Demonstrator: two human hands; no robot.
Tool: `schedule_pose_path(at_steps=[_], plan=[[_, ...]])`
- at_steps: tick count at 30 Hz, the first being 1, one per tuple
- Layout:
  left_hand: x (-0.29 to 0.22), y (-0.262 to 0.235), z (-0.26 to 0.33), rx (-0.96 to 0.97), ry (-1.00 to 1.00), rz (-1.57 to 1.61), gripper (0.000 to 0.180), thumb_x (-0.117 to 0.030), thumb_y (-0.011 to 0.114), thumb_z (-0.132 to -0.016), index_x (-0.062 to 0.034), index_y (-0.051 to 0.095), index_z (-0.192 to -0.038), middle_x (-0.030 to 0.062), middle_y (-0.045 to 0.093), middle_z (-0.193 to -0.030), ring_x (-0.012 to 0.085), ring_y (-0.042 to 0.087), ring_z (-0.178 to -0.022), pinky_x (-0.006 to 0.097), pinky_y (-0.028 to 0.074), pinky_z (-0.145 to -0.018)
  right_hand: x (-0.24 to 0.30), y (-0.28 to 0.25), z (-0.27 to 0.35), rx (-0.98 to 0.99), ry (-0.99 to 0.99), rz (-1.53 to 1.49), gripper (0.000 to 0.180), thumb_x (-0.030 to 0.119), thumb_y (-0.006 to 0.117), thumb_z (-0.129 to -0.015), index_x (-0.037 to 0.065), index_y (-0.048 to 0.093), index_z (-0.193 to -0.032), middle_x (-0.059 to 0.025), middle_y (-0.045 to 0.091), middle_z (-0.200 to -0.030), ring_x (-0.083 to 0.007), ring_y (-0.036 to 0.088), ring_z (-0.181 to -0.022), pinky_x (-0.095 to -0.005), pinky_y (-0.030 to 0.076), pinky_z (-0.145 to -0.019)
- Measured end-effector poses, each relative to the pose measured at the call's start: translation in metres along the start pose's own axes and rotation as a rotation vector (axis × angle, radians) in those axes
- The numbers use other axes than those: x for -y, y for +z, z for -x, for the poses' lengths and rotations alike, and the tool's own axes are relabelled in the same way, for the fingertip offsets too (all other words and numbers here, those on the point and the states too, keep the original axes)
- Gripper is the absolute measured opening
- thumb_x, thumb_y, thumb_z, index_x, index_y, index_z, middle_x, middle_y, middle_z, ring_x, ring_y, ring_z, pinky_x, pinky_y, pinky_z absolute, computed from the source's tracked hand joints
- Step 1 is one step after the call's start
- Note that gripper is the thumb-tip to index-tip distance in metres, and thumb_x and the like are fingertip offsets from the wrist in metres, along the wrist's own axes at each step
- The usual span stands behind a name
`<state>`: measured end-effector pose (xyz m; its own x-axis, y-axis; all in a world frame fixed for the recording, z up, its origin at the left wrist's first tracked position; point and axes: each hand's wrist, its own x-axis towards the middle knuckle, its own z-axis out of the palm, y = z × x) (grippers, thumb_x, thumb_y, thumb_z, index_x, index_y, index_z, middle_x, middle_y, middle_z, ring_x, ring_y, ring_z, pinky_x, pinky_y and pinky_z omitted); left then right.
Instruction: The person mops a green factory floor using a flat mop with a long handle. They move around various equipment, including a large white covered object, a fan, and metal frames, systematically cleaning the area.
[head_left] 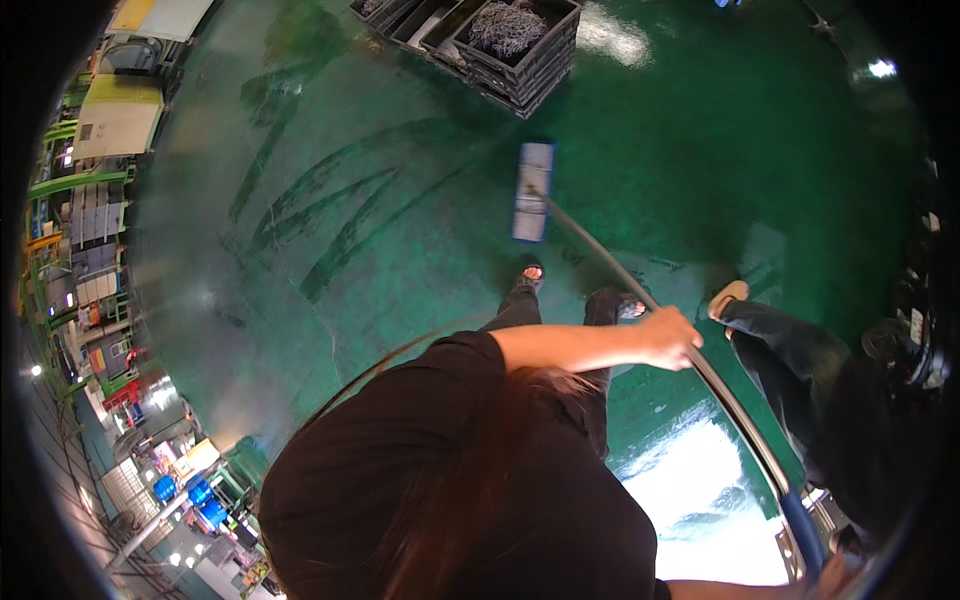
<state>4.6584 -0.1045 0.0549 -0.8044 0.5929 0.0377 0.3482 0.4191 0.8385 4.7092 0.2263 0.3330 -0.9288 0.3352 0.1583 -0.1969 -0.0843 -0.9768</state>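
A flat floor mop (533,215) with a wide pale head edged in blue rests on the green floor ahead of my feet. Its metal pole slants from the head toward the lower right. My left hand (668,338) is closed around the middle of the pole, the arm reaching across in front of me. Low at the right edge, my right hand (838,574) is dim and partly cut off; it appears wrapped at the blue grip (803,530) on the pole's upper end.
Stacked dark crates (520,70), the top one holding tangled pale strands, stand beyond the mop head. Close on my right is another person's leg (790,350) in dark trousers with a sandal. Racks and machines (95,230) line the left. Dark curved streaks mark the floor.
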Motion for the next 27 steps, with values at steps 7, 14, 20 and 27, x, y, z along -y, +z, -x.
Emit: schedule_pose_path(at_steps=[7, 14, 20, 27], plan=[[0.123, -0.057, 0.175, -0.141, -0.304, -0.257, 0.018, -0.02, 0.066, -0.063, -0.0125, 0.066, -0.08, 0.0116, 0.062, -0.072, 0.0334, 0.06, -0.073, 0.044, 0.049, -0.065, -0.085, 0.142, 0.111, 0.067, 0.2, -0.123, 0.053, 0.028, 0.046, -0.089, -0.012, 0.041, -0.123, 0.0041, 0.036, -0.046, -0.0037, 0.031, -0.039, -0.0289, 0.047, -0.066], [0.133, -0.031, 0.274, -0.072, -0.587, -0.689, 0.014, -0.031, 0.064, -0.075, -0.0178, 0.065, -0.079, 0.002, 0.062, -0.091, 0.022, 0.055, -0.1, 0.063, 0.027, -0.096, -0.091, 0.161, 0.225, 0.261, 0.409, -0.184, 0.024, 0.014, 0.05, -0.092, -0.006, 0.061, -0.097, 0.0018, 0.04, -0.045, -0.0054, 0.031, -0.037, -0.0251, 0.042, -0.055], [-0.019, 0.099, 0.21, 0.098, -0.241, -0.589, 0.009, -0.029, 0.066, -0.065, -0.0234, 0.068, -0.072, -0.0085, 0.065, -0.087, 0.0124, 0.056, -0.098, 0.054, 0.024, -0.096, 0.011, -0.07, 0.308, -0.001, 0.178, 0.131, 0.021, 0.014, 0.061, -0.078, -0.006, 0.059, -0.083, -0.0135, 0.058, -0.069, -0.023, 0.055, -0.056, -0.0306, 0.047, -0.052], [-0.22, 0.226, 0.132, 0.395, 0.102, -0.126, 0.017, -0.02, 0.068, -0.069, -0.0144, 0.063, -0.084, 0.0021, 0.06, -0.083, 0.0224, 0.056, -0.096, 0.055, 0.024, -0.104, 0.197, -0.141, 0.428, 0.044, -0.274, 0.236, 0.013, 0.001, 0.046, -0.076, 0.002, 0.045, -0.062, -0.0082, 0.047, -0.055, -0.0153, 0.045, -0.048, -0.0316, 0.026, -0.045]])
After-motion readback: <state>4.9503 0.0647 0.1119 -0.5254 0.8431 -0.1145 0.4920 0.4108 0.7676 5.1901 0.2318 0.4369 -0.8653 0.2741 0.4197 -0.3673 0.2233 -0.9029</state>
